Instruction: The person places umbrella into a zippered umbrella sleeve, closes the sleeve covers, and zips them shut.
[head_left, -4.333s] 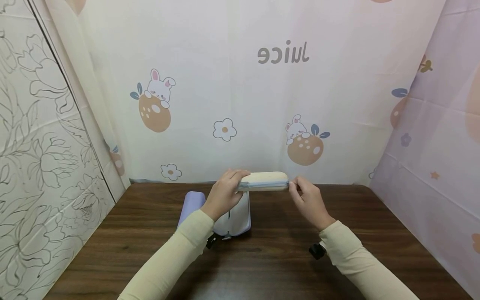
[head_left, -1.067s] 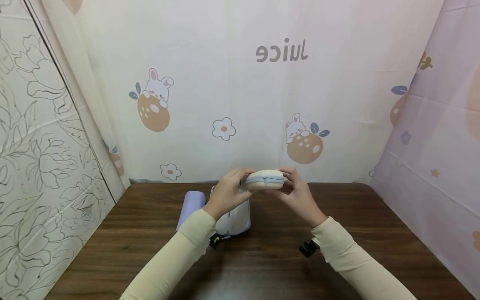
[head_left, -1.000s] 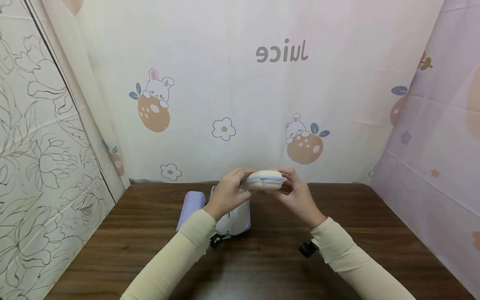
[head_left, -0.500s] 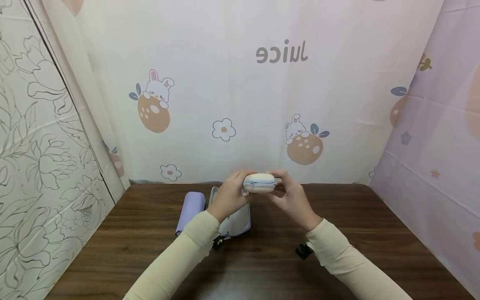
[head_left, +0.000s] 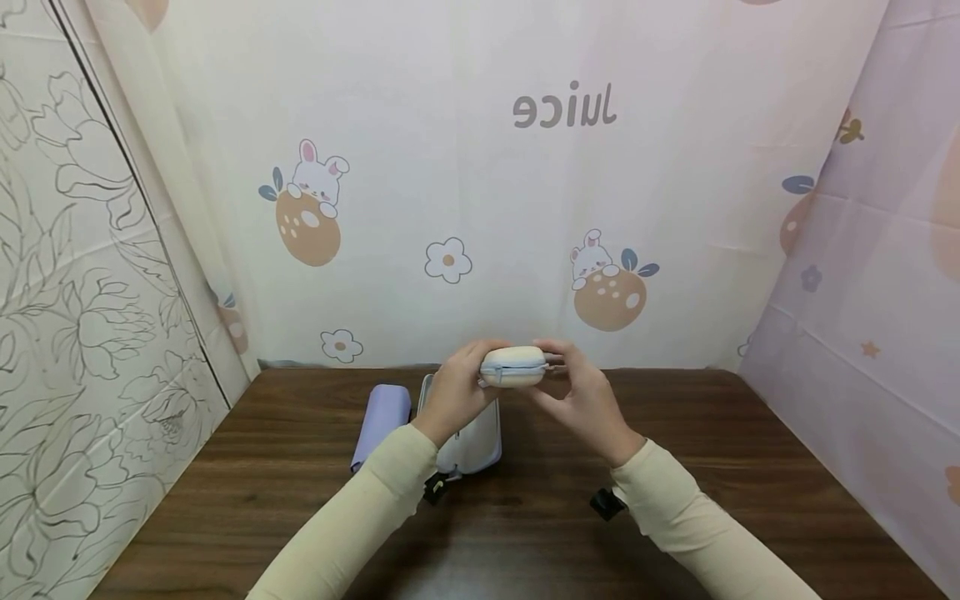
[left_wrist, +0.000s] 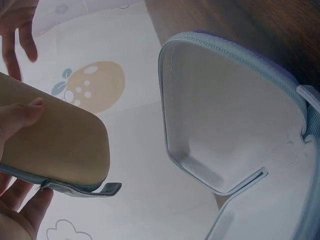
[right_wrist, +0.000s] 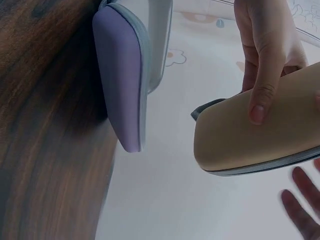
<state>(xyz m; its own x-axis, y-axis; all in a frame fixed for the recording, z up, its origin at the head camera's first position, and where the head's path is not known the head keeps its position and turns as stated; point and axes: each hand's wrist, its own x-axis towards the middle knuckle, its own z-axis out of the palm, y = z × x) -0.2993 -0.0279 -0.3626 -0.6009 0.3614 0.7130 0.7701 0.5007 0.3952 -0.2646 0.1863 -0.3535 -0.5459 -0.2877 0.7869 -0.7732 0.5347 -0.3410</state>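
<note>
1. Currently holding the case up at frame centre, pinched at its left end by the thumb and fingers of the left hand.
2. Curving round its right end with the right hand, some fingers spread; cannot tell whether pinching.
3. Lying open on the table, left of centre: pouch, pale inside, lilac outside, partly hidden behind the left hand.
4. Just left of that: lilac box, near the left sleeve.
5. Showing below the right wrist, lower right of centre: black mount.
6. Reading "Juice", mirror-reversed, in grey at upper right of centre on the cloth, above printed rabbits, fruit and flowers.
</note>
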